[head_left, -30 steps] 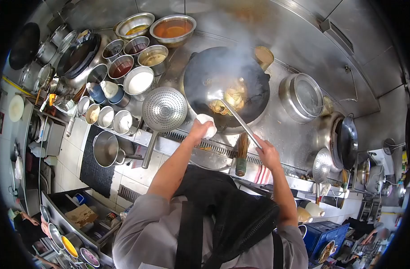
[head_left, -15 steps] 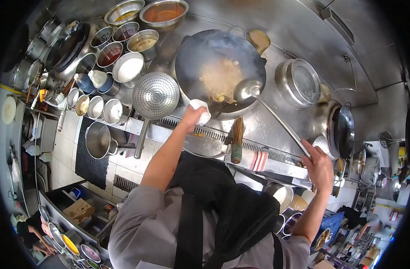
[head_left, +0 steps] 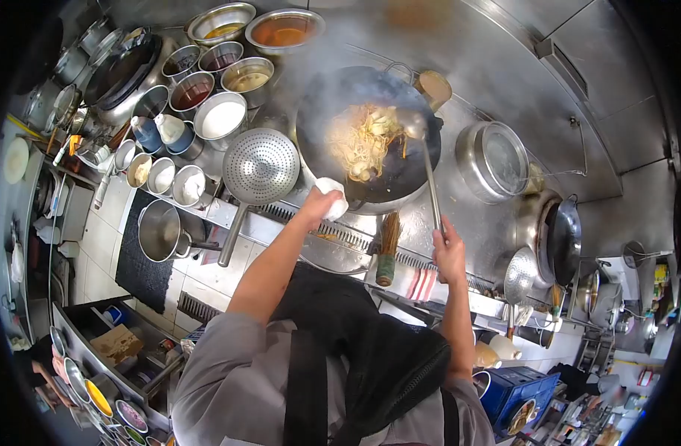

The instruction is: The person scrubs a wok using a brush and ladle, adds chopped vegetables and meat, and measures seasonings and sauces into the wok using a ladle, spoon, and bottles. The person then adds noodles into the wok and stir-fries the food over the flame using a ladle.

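My left hand (head_left: 319, 207) is closed around a folded white cloth (head_left: 331, 198) at the near-left rim of a large dark wok (head_left: 400, 182). Whether the cloth wraps a wok handle is hidden. Noodles with pale vegetable pieces (head_left: 364, 141) lie in the wok, and steam rises over its far left side. My right hand (head_left: 450, 253) grips the long metal handle of a ladle (head_left: 431, 175). The ladle's bowl is inside the wok, touching the right edge of the noodles and partly blurred by steam.
A perforated strainer (head_left: 261, 165) rests left of the wok. Bowls of sauces and seasonings, including a white one (head_left: 221, 117), crowd the left counter. A bamboo brush (head_left: 387, 249) lies in front, near a striped cloth (head_left: 423, 283). A steel pot (head_left: 493, 160) stands right of the wok.
My right hand has moved left, bringing the ladle handle nearly upright in view. The noodles have shifted and spread in the wok. My left hand stays at the rim with the cloth.
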A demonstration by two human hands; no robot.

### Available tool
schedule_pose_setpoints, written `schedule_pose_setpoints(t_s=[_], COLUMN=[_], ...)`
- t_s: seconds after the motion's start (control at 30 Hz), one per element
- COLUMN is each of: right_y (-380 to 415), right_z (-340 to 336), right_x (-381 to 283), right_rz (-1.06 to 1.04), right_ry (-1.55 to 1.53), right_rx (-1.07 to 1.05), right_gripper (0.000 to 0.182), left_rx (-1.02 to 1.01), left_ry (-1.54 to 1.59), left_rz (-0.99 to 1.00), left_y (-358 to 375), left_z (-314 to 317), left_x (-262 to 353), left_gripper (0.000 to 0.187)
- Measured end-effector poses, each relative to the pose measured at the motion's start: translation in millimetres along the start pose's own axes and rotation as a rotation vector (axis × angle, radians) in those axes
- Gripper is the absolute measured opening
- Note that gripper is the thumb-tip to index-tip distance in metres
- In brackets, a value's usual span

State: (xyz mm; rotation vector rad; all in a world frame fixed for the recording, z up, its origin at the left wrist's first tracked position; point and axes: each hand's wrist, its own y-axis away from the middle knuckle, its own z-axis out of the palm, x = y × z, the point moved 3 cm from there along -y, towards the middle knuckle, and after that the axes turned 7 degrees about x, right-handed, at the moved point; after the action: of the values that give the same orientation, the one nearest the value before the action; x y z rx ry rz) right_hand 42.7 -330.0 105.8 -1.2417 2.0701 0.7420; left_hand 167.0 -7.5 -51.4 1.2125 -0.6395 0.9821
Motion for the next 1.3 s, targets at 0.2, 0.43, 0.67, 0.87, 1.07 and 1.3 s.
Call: schedule_pose_setpoints(t_s=[0.2, 0.43, 0.67, 0.87, 1.07, 1.3], right_y=[-23.8, -1.6, -30.2, -58.7, -48.5, -8.1], right_z=[58.6, 74.2, 58.1, 87.8, 85.5, -24.2], right_x=[-7.3, -26.5, -25.6, -26.8, 6.5, 24.9], right_rz=[-0.092, 0.045, -0.033, -0.023, -0.539, -0.573], right_ry=[0.117, -0.468, -0.168, -0.349, -0.029, 0.711], right_rx=[0.105, -0.221, 0.028, -0.162, -0.229, -0.049], right_gripper=[0.052, 0.054, 0.054, 0.058, 0.062, 0.053], left_rx=[-0.011, 0.002, -0.028, -0.029, -0.020, -0.002], left_ry=[-0.020, -0.066, -0.060, -0.066, -0.068, -0.048], left_rz=[0.001, 0.019, 0.007, -0.025, 0.008, 0.018], left_y=[-1.2, 0.7, -2.1, -6.8, -2.3, -11.0], left_z=[-0.7, -0.8, -2.0, -3.3, -1.7, -5.6], left_x=[-0.9, 3.4, -1.0, -5.4, -0.8, -12.8], left_gripper=[0.034, 0.037, 0.036, 0.034, 0.035, 0.030])
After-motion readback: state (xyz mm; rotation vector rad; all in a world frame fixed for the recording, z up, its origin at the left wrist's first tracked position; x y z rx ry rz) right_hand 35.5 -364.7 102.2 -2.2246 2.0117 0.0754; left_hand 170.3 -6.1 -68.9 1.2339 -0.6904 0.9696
